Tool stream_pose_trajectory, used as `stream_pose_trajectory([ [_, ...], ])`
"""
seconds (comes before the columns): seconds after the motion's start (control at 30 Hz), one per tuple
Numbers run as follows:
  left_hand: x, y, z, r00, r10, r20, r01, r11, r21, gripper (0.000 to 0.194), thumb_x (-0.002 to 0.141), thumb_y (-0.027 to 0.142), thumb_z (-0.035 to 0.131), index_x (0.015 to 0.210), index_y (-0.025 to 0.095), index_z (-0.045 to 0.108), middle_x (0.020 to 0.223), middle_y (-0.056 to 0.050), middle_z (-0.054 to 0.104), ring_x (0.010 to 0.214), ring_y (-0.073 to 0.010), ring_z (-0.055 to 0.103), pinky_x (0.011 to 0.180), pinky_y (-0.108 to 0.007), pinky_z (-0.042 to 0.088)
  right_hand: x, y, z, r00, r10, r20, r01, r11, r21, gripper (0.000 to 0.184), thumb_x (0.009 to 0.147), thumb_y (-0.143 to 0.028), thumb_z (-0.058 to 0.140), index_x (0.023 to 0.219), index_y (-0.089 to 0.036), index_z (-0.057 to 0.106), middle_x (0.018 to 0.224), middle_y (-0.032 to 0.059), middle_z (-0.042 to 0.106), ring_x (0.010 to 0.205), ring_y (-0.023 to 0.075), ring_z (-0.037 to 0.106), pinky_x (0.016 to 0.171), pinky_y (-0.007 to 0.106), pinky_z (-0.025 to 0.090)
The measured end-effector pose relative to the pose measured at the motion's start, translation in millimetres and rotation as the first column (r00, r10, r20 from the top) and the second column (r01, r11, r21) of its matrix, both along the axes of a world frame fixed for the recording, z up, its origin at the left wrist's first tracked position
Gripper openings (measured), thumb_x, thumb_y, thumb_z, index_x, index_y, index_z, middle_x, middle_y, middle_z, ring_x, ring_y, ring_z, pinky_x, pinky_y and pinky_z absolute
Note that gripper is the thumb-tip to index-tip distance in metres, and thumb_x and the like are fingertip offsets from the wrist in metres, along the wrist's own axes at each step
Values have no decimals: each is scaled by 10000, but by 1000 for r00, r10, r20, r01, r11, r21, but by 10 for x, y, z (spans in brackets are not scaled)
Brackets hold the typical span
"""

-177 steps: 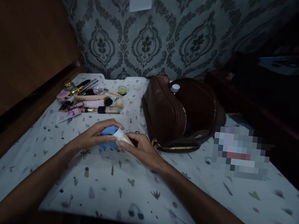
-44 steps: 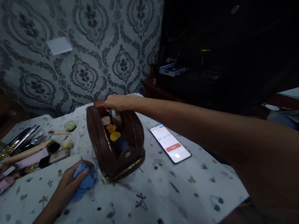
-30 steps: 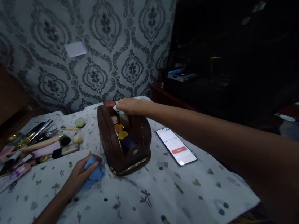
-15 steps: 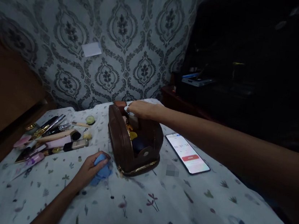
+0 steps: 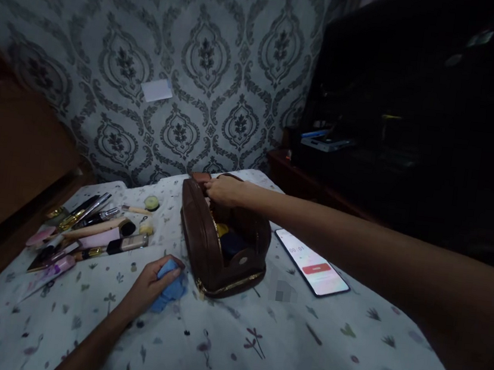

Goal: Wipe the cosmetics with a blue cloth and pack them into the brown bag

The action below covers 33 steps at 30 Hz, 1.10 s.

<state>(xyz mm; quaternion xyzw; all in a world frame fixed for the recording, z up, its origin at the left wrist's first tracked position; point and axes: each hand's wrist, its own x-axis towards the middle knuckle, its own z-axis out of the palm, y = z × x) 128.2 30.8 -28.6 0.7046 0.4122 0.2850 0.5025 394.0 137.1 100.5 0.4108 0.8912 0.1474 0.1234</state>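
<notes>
The right hand [image 5: 225, 190] reaches over the far end of the brown bag [image 5: 199, 230], its fingers bent down into the mouth; whether they pinch anything there cannot be told, as the tips are hidden. The left hand [image 5: 158, 276] rests on the printed tablecloth [image 5: 164, 349] just beside the bag's near corner, closed round a crumpled blue cloth [image 5: 171, 290].

The bag sits upright in the middle of the tablecloth, its gold zip [image 5: 237, 284] undone and the top gaping. Inside lie a yellow item [image 5: 222, 229] and a dark blue one [image 5: 231, 243]; the rest of the interior is too dark or covered to make out.

To the left of the bag, apart from it, is a loose heap of cosmetics: a foundation bottle [image 5: 129, 242], a pink tube [image 5: 100, 238], a purple-and-white tube [image 5: 51, 272] and several brushes among them, with a green-topped jar [image 5: 152, 202] a little off. With things both out on the cloth and in the bag, the work looks partway along.

On the other side a phone [image 5: 314, 266] lies face up, its screen lit. Behind stands the patterned wall [image 5: 207, 51], bearing a pale card [image 5: 157, 90].
</notes>
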Motion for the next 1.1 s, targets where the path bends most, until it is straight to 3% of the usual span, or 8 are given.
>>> stream_pose_trajectory([
  [0.17, -4, 1, 16, 999, -26, -19, 26, 999, 33, 432, 859, 599, 583, 890, 173, 645, 702, 1, 580, 651, -157, 527, 606, -242, 443, 40, 115, -26, 998, -3, 58, 1, 1000, 29, 186, 914, -82, 537, 911, -95, 723, 1041, 146, 728, 1009, 224, 652, 919, 314, 419],
  [0.33, -2, 9, 12, 999, -32, -22, 33, 999, 35, 447, 856, 614, 579, 893, 174, 646, 748, -19, 626, 689, -174, 565, 644, -260, 466, -2, 177, -40, 998, -26, 52, 22, 996, 81, 183, 901, -91, 545, 868, -118, 722, 942, 124, 732, 925, 222, 645, 904, 327, 415],
  [0.7, -20, 21, -20, 999, -39, -22, 40, 999, 37, 454, 849, 622, 589, 916, 177, 650, 752, -16, 626, 694, -173, 561, 639, -259, 461, 107, 217, -250, 999, -11, 37, 5, 990, 139, 209, 882, -145, 532, 884, -160, 741, 1034, 162, 733, 1029, 290, 550, 848, 370, 425],
  [0.87, -27, 23, -33, 999, -31, -41, 33, 999, 44, 469, 844, 632, 588, 919, 174, 654, 723, 0, 581, 669, -160, 529, 629, -254, 438, 137, 215, -238, 999, 35, 22, -37, 989, 140, 197, 875, -144, 550, 922, -171, 740, 1148, 134, 710, 1032, 275, 543, 865, 361, 404],
  [1.1, -20, 25, -11, 997, -28, -69, 31, 999, 36, 481, 841, 646, 579, 899, 174, 650, 689, 8, 551, 641, -155, 507, 601, -252, 420, 133, 218, -177, 998, 66, -8, -65, 994, 83, 198, 872, -67, 549, 885, -159, 724, 1041, 99, 735, 971, 221, 610, 923, 344, 383],
])
